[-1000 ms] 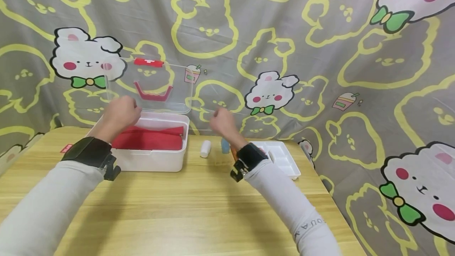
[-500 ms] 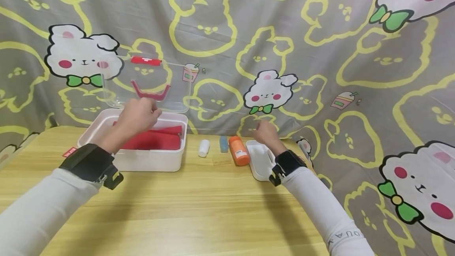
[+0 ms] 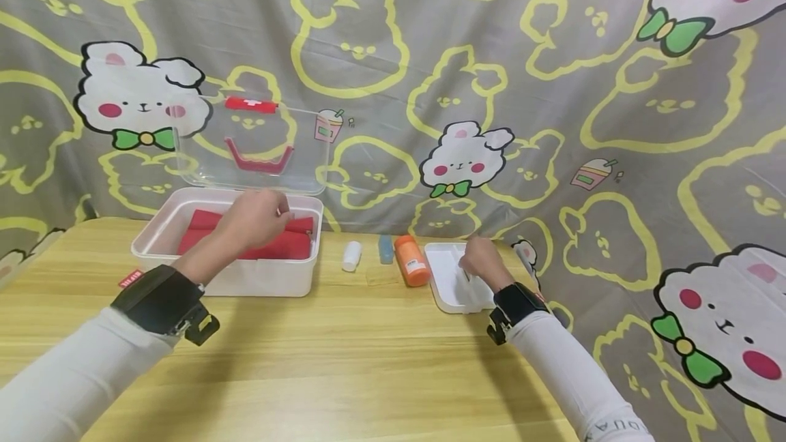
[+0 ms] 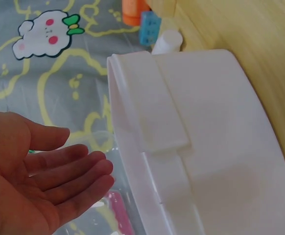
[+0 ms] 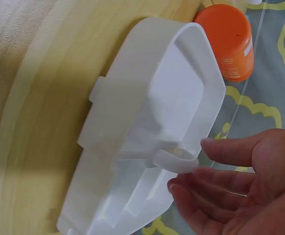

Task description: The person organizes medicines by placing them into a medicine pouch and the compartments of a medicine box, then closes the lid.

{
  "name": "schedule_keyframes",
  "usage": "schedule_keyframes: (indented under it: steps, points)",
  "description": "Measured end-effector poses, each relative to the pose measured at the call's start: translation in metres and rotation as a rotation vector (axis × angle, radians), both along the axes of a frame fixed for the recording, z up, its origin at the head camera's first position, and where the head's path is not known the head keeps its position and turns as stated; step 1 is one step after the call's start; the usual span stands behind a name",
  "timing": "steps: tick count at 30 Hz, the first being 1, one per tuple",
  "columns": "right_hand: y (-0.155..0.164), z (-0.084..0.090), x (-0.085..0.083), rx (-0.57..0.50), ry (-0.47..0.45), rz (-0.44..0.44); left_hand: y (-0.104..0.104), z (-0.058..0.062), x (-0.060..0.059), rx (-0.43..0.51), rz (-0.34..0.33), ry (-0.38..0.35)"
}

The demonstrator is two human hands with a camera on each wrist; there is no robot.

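white, the tray point(image 3: 445, 285) stands at the far right of the table point(image 3: 344, 360), with a raised handle point(image 5: 172, 163) over the divider between its large compartment and its smaller ones. the right hand point(image 5: 252, 186) is placed at this handle, presumably because it is the part of the tray easiest to take hold of. the grip there stands apart, thumb on one side of the handle and fingers on the other; whether a fingertip touches it cannot be told.

the left hand point(image 3: 258, 217) hangs above the white box point(image 3: 264, 278), its grip likewise apart, fingers lengthened and holding nothing. its position over the opening seems to be one of waiting. within the box lies a red pouch point(image 3: 282, 245), partly hidden by the arm. the clear lid point(image 3: 301, 186), with its pink-red handle point(image 3: 260, 166) and red latch point(image 3: 250, 105), stands tipped back behind the box, which leaves the top uncovered.

between box and tray, an orange bottle point(image 3: 411, 261) sits just beside the tray, followed leftward by a blue block point(image 3: 385, 249) and a small white bottle point(image 3: 352, 256); a flat, pale yellow piece point(image 3: 382, 276) lies in front of the block. this spacing appears to keep each item separate and within reach of the right hand.
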State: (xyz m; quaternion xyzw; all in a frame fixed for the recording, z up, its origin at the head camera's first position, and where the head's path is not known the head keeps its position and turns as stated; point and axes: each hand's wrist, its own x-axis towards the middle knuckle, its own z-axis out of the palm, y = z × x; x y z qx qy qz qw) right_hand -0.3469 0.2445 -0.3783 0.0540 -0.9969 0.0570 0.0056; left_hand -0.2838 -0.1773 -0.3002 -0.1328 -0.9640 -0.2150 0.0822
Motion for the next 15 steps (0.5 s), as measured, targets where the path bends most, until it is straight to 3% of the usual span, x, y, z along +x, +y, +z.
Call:
schedule_keyframes:
  steps: [6,11,15]
  points:
    - [0.0037,-0.0038,-0.0008,0.041,-0.032,0.000,0.0005,-0.0036,0.0025,0.006,-0.005,-0.006]
    - [0.0056,-0.0038,-0.0017,0.166,-0.056,0.038,0.0011,-0.0064,0.0052,0.028,-0.022,-0.033]
    - [0.0088,-0.0046,-0.0024,0.098,-0.100,0.007,0.0006,-0.0100,0.0068,0.033,-0.031,-0.040]
